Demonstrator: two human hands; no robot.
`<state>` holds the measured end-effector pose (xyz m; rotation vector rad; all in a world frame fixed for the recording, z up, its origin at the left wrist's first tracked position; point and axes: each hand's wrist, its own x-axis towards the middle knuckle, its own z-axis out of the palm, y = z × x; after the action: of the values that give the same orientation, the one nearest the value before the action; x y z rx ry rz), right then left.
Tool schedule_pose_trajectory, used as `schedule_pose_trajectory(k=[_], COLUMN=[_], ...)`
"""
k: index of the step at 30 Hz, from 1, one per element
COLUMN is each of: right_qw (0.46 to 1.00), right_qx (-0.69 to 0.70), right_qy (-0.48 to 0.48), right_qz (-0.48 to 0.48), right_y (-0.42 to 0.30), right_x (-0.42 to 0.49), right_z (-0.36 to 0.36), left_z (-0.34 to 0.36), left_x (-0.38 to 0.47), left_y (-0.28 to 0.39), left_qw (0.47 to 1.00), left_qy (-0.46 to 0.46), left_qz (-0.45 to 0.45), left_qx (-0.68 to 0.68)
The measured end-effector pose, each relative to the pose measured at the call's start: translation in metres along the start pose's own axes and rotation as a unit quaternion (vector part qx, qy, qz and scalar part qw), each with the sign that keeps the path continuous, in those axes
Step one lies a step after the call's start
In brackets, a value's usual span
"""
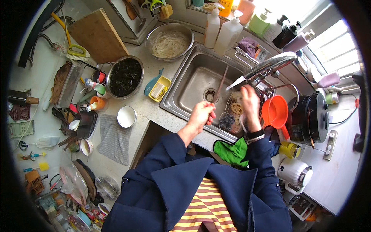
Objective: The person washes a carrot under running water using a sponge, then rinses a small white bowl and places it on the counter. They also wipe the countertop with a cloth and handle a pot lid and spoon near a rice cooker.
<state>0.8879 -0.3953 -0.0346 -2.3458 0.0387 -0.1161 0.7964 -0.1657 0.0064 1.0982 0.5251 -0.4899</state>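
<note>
My left hand (200, 116) is over the near rim of the stainless steel sink (192, 84), its fingers curled in; I see nothing in them. To its right my right hand (249, 103), slightly blurred, is raised with fingers extended over a wire rack (229, 104). Just left of its fingertips, a white stream of water (235, 83) comes from the chrome faucet (272, 63). The rack holds a dark scouring ball (227, 121) and a brownish, holed scrubber (236, 108), partly hidden. A thin brown stick (222, 82) leans in the sink by the drain (211, 95).
Left of the sink stand a bowl of pale noodle-like strands (169, 45), a bowl of dark strips (125, 76), a yellow soap dish (159, 90) and a white cup (127, 116). On the right are a red-orange dipper (274, 111), a black pot (308, 117) and a green cloth (231, 151).
</note>
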Motion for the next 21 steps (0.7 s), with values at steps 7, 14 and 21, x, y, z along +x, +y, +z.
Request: schedule_pose_trajectory(k=[7,14,21], right_qw=[0.812,0.592,0.406], right_qx=[0.419,0.702,0.824], right_qy=[-0.229,-0.165,-0.158], right_qz=[0.337,0.360,0.361], right_y=[-0.055,-0.029,-0.042], right_x=[-0.006,0.040,0.032], right_z=[0.075,0.080,0.064], left_z=[0.050,0.034,0.023], left_x=[0.002,-0.023,-0.031], left_y=[-0.031,-0.008,-0.004], left_qw=[0.986,0.969,0.867], left_qy=[0.111,-0.047,-0.224], left_qz=[0.055,-0.146,-0.243], left_qx=[0.107,-0.195,-0.373])
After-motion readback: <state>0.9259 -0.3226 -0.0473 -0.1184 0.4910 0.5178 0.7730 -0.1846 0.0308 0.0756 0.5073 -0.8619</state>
